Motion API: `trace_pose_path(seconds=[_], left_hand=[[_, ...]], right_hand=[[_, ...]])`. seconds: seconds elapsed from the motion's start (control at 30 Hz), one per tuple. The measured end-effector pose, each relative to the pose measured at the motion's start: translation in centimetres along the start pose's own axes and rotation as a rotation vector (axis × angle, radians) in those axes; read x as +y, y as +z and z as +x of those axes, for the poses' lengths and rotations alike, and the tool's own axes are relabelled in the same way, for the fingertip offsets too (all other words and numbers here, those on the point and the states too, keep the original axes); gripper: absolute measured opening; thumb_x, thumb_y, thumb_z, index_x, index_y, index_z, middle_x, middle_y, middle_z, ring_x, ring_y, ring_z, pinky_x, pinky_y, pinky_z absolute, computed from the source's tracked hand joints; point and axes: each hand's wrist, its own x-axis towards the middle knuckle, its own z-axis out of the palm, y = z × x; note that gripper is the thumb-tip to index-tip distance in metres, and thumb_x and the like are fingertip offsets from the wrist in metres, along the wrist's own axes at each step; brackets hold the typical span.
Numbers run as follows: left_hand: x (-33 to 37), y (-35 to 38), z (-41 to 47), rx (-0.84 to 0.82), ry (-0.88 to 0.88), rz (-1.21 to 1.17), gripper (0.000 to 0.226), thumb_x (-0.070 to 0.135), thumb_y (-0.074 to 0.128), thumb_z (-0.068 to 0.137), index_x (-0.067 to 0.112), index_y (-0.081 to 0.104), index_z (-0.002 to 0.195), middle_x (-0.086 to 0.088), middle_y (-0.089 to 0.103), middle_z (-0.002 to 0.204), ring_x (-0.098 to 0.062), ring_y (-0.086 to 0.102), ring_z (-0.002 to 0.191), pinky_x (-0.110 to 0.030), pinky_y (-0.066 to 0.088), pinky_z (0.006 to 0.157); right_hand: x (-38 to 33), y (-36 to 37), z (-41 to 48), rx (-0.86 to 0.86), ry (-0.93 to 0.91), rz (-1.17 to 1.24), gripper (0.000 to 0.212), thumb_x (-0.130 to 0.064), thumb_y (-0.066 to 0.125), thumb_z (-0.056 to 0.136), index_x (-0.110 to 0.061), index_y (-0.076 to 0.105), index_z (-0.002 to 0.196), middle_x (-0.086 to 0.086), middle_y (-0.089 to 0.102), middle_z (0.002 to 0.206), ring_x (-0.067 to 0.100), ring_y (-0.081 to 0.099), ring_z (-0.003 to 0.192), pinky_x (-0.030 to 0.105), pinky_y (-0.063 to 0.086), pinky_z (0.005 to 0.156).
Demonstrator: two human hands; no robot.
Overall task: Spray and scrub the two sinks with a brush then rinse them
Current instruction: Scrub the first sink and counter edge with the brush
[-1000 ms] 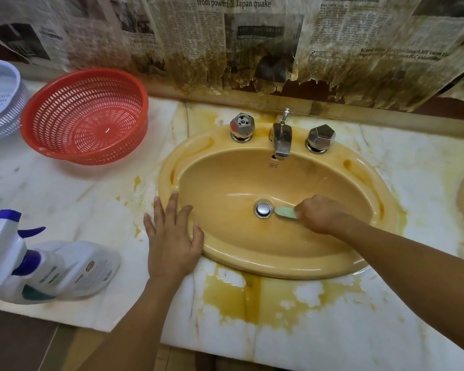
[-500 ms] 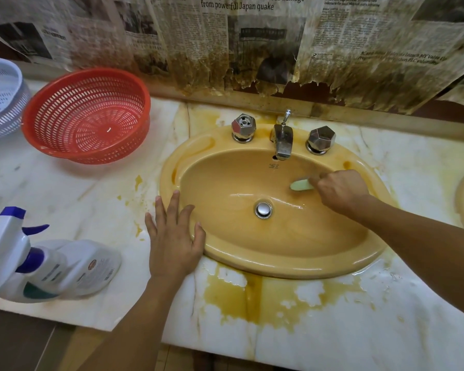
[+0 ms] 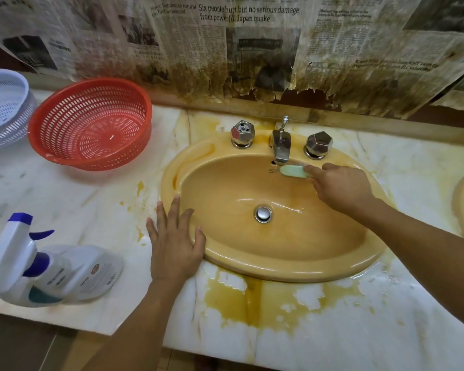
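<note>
Sink [image 3: 273, 266]: oval, mustard-yellow basin set in a stained white marble table [image 3: 332, 330], wet and glossy, chrome drain plug [image 3: 263, 214] at centre, spout [image 3: 281, 145] at 12 o'clock between two faceted knobs. Brush [image 3: 294, 171]: pale green, against the basin's back wall just under the spout, right hand [image 3: 340, 186] with its grip closed around the handle. Left hand [image 3: 176, 242]: flat, fingers spread, on the rim at 9 o'clock; spray bottle [image 3: 51, 269] lying on the table further left.

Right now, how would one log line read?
right hand | grip: brush | scrubbing sink under faucet | left hand flat on rim
</note>
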Motion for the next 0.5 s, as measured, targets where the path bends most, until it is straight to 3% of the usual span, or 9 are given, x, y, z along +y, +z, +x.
trace_pose_path(seconds=[0.13, 0.33, 0.4, 0.5], left_hand=[[0.1, -0.4, -0.1, -0.004, -0.012, -0.042, 0.059, 0.047, 0.036, 0.095, 0.022, 0.046, 0.147, 0.003, 0.018, 0.170, -0.029, 0.002, 0.159, -0.060, 0.009, 0.125], [-0.3, -1.2, -0.3, -0.044, -0.038, -0.194, 0.058, 0.053, 0.033, 0.098, 0.026, 0.044, 0.149, 0.012, 0.015, 0.170, -0.022, 0.001, 0.159, -0.050, 0.001, 0.128], [-0.6, -1.8, -0.4, -0.079, -0.034, -0.239, 0.057, 0.057, 0.034, 0.102, 0.029, 0.044, 0.150, 0.013, 0.015, 0.170, -0.021, 0.003, 0.159, -0.047, 0.000, 0.128], [-1.7, -2.5, -0.6, -0.144, 0.006, -0.247, 0.054, 0.057, 0.035, 0.105, 0.033, 0.041, 0.153, 0.017, 0.009, 0.169, -0.018, 0.002, 0.159, -0.045, 0.002, 0.128]], right_hand=[[0.2, -3.7, -1.4, -0.098, 0.136, 0.226, 0.039, -0.032, 0.051, 0.099, -0.035, 0.059, 0.138, 0.006, 0.070, 0.102, 0.032, 0.065, 0.092, 0.034, 0.045, 0.065], [-3.7, -7.3, -5.4, -0.231, 0.250, 0.662, 0.045, -0.019, 0.055, 0.095, -0.029, 0.060, 0.138, -0.002, 0.065, 0.087, 0.012, 0.059, 0.069, 0.031, 0.047, 0.059], [-6.0, -7.4, -6.9, -0.230, 0.253, 0.764, 0.046, -0.016, 0.055, 0.095, -0.029, 0.059, 0.138, -0.002, 0.067, 0.093, 0.010, 0.059, 0.071, 0.026, 0.043, 0.057], [-9.8, -7.3, -9.1, -0.217, 0.250, 0.922, 0.047, -0.012, 0.055, 0.095, -0.031, 0.059, 0.139, 0.000, 0.069, 0.104, 0.016, 0.063, 0.082, 0.032, 0.051, 0.070]])
